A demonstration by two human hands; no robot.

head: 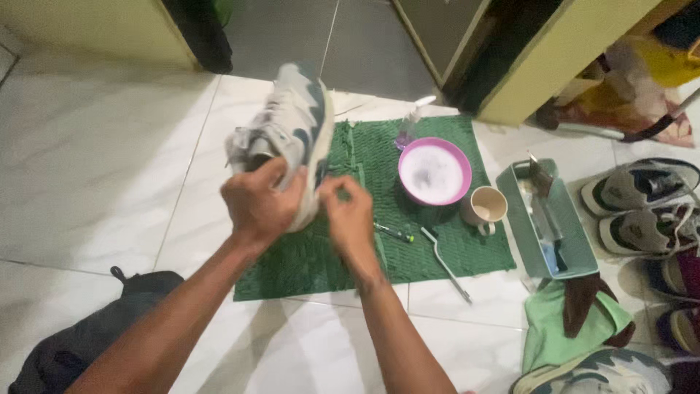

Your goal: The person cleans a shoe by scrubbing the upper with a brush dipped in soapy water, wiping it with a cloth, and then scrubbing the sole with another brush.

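While left hand (257, 206) grips sneaker (288, 138) heel, right hand (351, 219) seemingly pinching its sole

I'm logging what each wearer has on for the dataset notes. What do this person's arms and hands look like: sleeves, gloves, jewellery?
Both forearms are bare as far up as the frame shows, with no sleeve in view. The left hand and right hand wear no gloves. No watch, bracelet or ring is visible, though the picture is slightly blurred, so small items could be missed.
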